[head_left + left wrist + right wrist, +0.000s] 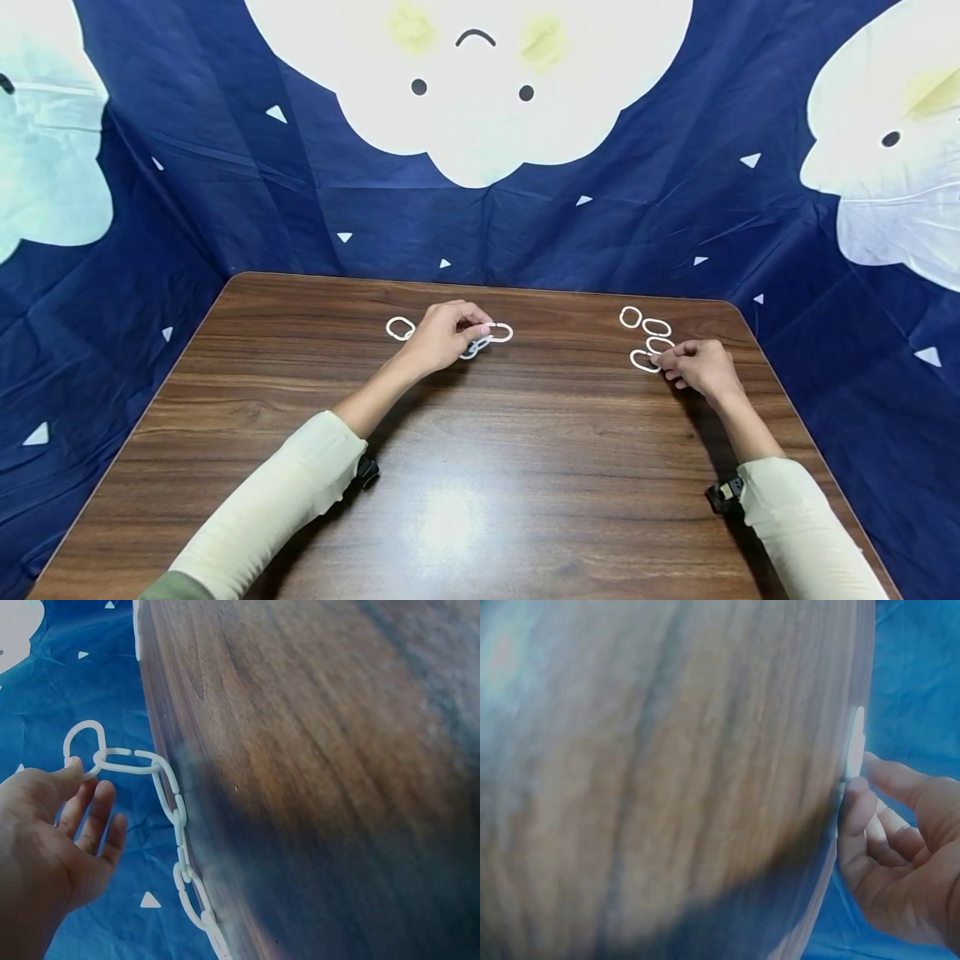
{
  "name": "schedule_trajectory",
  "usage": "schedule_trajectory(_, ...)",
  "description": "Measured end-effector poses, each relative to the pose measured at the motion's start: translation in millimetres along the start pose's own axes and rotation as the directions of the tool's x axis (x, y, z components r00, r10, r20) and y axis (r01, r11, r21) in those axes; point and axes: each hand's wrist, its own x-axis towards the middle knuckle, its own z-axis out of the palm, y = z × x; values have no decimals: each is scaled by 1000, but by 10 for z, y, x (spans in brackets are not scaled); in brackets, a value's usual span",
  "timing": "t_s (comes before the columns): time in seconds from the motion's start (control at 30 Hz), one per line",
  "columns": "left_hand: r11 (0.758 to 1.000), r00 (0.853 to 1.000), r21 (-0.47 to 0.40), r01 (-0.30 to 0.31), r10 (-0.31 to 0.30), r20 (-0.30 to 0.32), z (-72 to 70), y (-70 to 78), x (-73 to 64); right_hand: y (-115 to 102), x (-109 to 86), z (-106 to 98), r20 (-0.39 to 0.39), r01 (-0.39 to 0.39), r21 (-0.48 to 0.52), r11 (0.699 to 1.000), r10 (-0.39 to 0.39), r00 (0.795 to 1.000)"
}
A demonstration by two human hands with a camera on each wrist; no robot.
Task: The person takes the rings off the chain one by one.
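Note:
My left hand [442, 335] is over the far middle of the table. Its thumb and fingers pinch the white oval end link [91, 723] of a chain, lifted in the left wrist view. From that link a chain of several white plastic links [178, 817] trails along the wood, partly hidden behind the hand in the head view. At the far right, my right hand [701, 367] pinches the edge of a loose white link [633, 358] between thumb and forefinger. The right wrist view shows this link edge-on as a thin white sliver [856, 746], low against the table.
Beyond the right hand lie more loose white links, one [622, 320] near the back edge. The brown wooden table [487, 450] has rounded far corners. A dark blue cloth [360, 200] with white clouds and triangles hangs close behind and beside it.

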Motion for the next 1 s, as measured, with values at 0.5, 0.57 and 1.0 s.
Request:
schedule_trajectory(0.5,1000,1000,-7,-4,4,4,-2,-4,12,-313,-20,115,14,80,32,996,-80,997)
schedule_trajectory(0.57,1000,1000,-5,-4,4,6,-1,-5,13,-366,-23,145,21,82,38,996,-83,996)
schedule_trajectory(1.0,1000,1000,7,3,-3,7,-1,-1,-1,-706,4,429,83,139,106,985,-148,985)
